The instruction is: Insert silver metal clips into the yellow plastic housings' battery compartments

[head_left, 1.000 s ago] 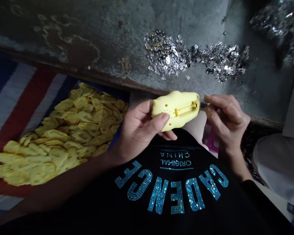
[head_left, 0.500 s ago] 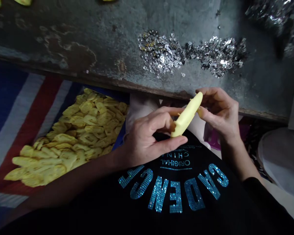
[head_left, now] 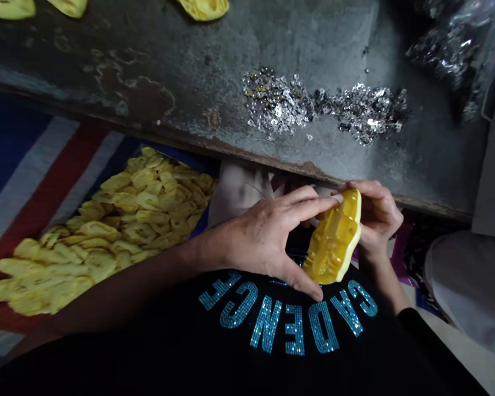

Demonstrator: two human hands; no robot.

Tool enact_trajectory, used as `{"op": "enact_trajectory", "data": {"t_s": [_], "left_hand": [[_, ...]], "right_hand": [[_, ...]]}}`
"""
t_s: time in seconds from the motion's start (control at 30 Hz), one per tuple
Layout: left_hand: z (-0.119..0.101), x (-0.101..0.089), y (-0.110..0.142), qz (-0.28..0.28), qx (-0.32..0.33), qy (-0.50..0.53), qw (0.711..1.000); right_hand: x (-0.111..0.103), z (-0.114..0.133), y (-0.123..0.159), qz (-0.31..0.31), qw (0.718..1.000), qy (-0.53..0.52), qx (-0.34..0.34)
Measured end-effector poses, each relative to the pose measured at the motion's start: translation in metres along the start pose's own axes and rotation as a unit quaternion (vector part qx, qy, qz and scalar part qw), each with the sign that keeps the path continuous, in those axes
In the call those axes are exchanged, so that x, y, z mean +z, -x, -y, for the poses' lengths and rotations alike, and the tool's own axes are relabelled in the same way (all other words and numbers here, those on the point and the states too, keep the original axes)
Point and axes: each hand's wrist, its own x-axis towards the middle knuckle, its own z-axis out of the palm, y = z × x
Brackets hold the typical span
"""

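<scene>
A yellow moulded plastic shell (head_left: 334, 236) is held in front of my chest, tilted, with its hollow, ribbed inside showing and a paler yellow rim along its right edge. My left hand (head_left: 276, 234) spans it from the left, its fingertips on the upper end and its thumb by the lower end. On the other side, my right hand (head_left: 377, 214) grips the upper right edge, its fingers partly hidden behind the shell. Small shiny metal pieces (head_left: 278, 104) lie heaped on the worn metal table (head_left: 214, 66) beyond both hands.
A large pile of yellow plastic pieces (head_left: 140, 203) lies at the left on a striped red, white and blue sheet (head_left: 45, 181). More yellow shells (head_left: 206, 8) sit at the table's far side. A clear plastic bag (head_left: 457, 49) of metal pieces stands at the back right.
The yellow shell has turned from edge-on to showing its hollow inside, and has shifted down and right. My left hand has opened wider around it; my right hand has moved lower.
</scene>
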Motion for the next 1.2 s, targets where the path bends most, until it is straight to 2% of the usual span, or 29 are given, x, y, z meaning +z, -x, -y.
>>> {"op": "enact_trajectory", "data": {"t_s": [0.1,0.23,0.37,0.47,0.5,0.57,0.6,0.63,0.7,0.77,0.83,0.87,0.9,1.0,1.03,1.07,1.13,1.2], "left_hand": [[0.002,0.002,0.001,-0.015,0.011,0.034,0.999],[0.005,0.002,0.001,-0.031,0.038,0.080,0.996],[0.004,0.004,0.004,-0.052,0.001,0.162,0.985],[0.005,0.006,0.009,-0.164,-0.057,0.220,0.960],[0.006,0.005,0.011,-0.215,-0.075,0.212,0.950],[0.008,-0.001,0.013,-0.284,-0.106,0.161,0.939],[0.008,-0.007,0.014,-0.284,-0.113,0.129,0.943],[0.008,-0.013,0.014,-0.260,-0.117,0.097,0.954],[0.005,-0.027,0.012,-0.158,-0.124,0.037,0.979],[0.002,-0.036,0.010,-0.064,-0.139,0.003,0.988],[0.002,-0.039,0.010,-0.044,-0.163,0.039,0.985],[0.004,-0.037,0.011,-0.060,-0.175,0.083,0.979],[0.008,-0.034,0.013,-0.087,-0.181,0.132,0.971],[0.022,-0.019,0.025,-0.179,-0.154,0.216,0.947],[0.027,-0.013,0.030,-0.203,-0.134,0.214,0.946],[0.031,-0.008,0.035,-0.229,-0.115,0.212,0.943],[0.037,-0.003,0.043,-0.278,-0.091,0.224,0.930],[0.040,-0.004,0.049,-0.315,-0.084,0.240,0.914]], "right_hand": [[-0.001,-0.001,0.003,-0.009,1.000,0.016,-0.015],[0.000,0.001,0.007,-0.018,0.999,0.031,0.015],[0.009,0.001,0.010,-0.050,0.998,0.023,0.035],[0.017,0.002,0.012,-0.087,0.991,-0.006,0.103],[0.018,0.003,0.012,-0.070,0.988,-0.029,0.135],[0.013,0.007,0.006,0.024,0.976,-0.077,0.202],[0.009,0.009,0.000,0.076,0.968,-0.092,0.221],[0.004,0.011,-0.008,0.117,0.962,-0.096,0.225],[-0.003,0.016,-0.025,0.145,0.967,-0.074,0.197],[-0.001,0.020,-0.042,0.212,0.956,-0.077,0.186],[0.011,0.022,-0.049,0.266,0.928,-0.146,0.219],[0.019,0.022,-0.049,0.257,0.915,-0.191,0.245],[0.027,0.020,-0.047,0.222,0.906,-0.233,0.274],[0.043,0.015,-0.034,0.073,0.892,-0.299,0.331],[0.044,0.013,-0.031,0.058,0.888,-0.302,0.343],[0.042,0.012,-0.030,0.068,0.886,-0.297,0.348],[0.032,0.007,-0.037,0.114,0.909,-0.231,0.328],[0.021,-0.003,-0.053,0.130,0.958,-0.072,0.244]]}}
